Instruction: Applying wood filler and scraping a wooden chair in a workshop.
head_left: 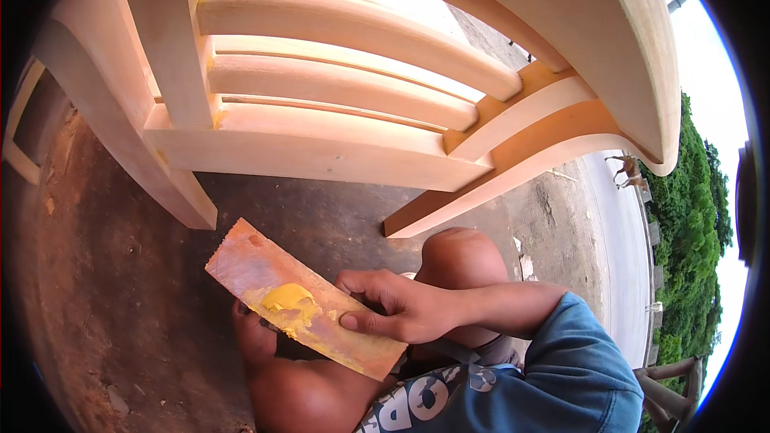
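My right hand point(397, 305) is closed on a thin, stained wooden board point(241, 248). Its thumb presses on the upper face, and the fingers curl at the far edge. A soft lump of yellow putty point(290, 302) lies on the board, with smears of it around the lump. Past the board's near left edge shows a bit of skin, partly covered; I cannot tell whether it is my left hand or a foot. Just beyond the board stands a pale, unpainted wooden chair frame point(321, 156) with slats, tilted in view, yellowish filler at some joints.
Brown, dusty ground point(112, 273) lies around the chair's legs. My bent knee point(464, 256) is close beyond my right forearm. Part of another wooden frame point(20, 124) shows at the far left. To the right are a pale road point(618, 248), an animal point(630, 172) and green trees point(690, 216).
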Motion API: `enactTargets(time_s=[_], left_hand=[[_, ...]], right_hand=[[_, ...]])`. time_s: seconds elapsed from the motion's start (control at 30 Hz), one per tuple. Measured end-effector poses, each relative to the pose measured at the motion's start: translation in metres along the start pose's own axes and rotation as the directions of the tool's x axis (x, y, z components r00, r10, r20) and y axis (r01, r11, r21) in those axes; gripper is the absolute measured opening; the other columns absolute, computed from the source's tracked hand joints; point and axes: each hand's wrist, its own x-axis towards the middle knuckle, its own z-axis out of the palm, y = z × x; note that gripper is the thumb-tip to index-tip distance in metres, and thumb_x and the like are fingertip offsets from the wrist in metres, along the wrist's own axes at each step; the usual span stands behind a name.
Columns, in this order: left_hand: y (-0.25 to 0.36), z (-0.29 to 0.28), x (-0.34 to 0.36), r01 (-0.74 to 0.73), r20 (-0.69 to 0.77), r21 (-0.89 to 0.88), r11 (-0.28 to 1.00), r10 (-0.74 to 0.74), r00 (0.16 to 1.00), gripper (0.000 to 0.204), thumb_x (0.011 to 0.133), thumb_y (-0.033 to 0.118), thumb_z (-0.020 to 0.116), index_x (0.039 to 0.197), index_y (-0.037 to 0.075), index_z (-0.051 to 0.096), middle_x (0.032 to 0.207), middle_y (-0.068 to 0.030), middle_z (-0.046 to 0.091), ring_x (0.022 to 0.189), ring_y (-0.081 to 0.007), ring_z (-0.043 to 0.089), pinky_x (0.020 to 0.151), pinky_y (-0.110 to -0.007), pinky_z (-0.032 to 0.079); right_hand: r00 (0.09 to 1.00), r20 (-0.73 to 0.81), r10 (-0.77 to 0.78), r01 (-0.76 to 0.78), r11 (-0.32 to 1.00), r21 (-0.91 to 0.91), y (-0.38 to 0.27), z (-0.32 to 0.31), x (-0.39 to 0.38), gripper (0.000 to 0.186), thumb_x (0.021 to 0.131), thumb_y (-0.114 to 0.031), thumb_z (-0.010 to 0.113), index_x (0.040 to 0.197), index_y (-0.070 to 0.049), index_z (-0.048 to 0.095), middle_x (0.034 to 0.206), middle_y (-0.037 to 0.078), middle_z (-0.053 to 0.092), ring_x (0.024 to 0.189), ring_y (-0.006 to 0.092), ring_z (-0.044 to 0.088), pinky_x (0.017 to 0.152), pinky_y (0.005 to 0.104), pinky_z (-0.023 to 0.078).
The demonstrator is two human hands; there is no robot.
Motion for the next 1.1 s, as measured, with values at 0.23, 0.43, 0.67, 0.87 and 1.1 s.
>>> enactTargets(time_s=[0.23,0.43,0.67,0.87,1.1], left_hand=[[0.016,0.003,-0.015,-0.024,0.051,-0.049,0.998,0.027,0.998,0.046,0.082,-0.001,0.056,0.127,-0.004,0.046,0.119,-0.0178,0.058,0.108,-0.0301,0.061,0.093,-0.044,0.052],[0.010,-0.021,-0.007,-0.044,0.001,-0.039,0.998,0.044,0.999,0.048,0.081,-0.001,0.056,0.129,-0.003,0.045,0.122,-0.0166,0.057,0.110,-0.0301,0.060,0.094,-0.045,0.051],[0.023,-0.027,-0.018,-0.061,0.038,-0.236,0.970,0.072,0.997,0.057,0.075,-0.007,0.054,0.131,-0.002,0.045,0.121,-0.0171,0.058,0.112,-0.0323,0.059,0.097,-0.048,0.049],[0.051,-0.017,-0.032,-0.189,0.044,-0.359,0.914,0.219,0.975,0.055,0.074,-0.009,0.052,0.129,-0.002,0.048,0.120,-0.0169,0.060,0.111,-0.0315,0.059,0.096,-0.047,0.048],[0.079,0.010,-0.075,-0.879,-0.238,0.175,0.444,0.885,0.400,0.041,0.088,-0.001,0.051,0.128,-0.004,0.045,0.121,-0.0172,0.055,0.108,-0.0260,0.055,0.097,-0.039,0.043]], right_hand=[[0.999,0.034,-0.029,0.027,0.998,0.051,0.000,0.007,0.009,0.022,0.100,-0.021,0.051,0.105,0.000,0.049,0.090,0.003,0.054,0.085,0.0061,0.047,0.071,0.0254,0.041],[0.998,0.047,-0.033,0.030,0.998,0.054,0.006,0.011,0.019,0.020,0.100,-0.020,0.050,0.104,0.000,0.049,0.089,0.002,0.055,0.084,0.0049,0.047,0.070,0.0252,0.041],[0.999,0.037,-0.008,0.008,1.000,0.014,0.000,0.017,0.028,0.019,0.099,-0.019,0.051,0.100,0.000,0.049,0.080,0.004,0.055,0.073,0.0069,0.049,0.062,0.0268,0.042],[0.997,0.058,-0.054,0.057,0.997,-0.053,-0.013,0.018,0.039,0.022,0.101,-0.025,0.048,0.101,-0.002,0.048,0.075,-0.001,0.048,0.069,0.0047,0.042,0.060,0.0244,0.039],[0.993,0.069,-0.099,0.099,0.995,-0.002,-0.037,0.053,0.101,0.021,0.103,-0.024,0.044,0.103,-0.003,0.049,0.086,0.001,0.051,0.079,0.0048,0.044,0.070,0.0240,0.041]])
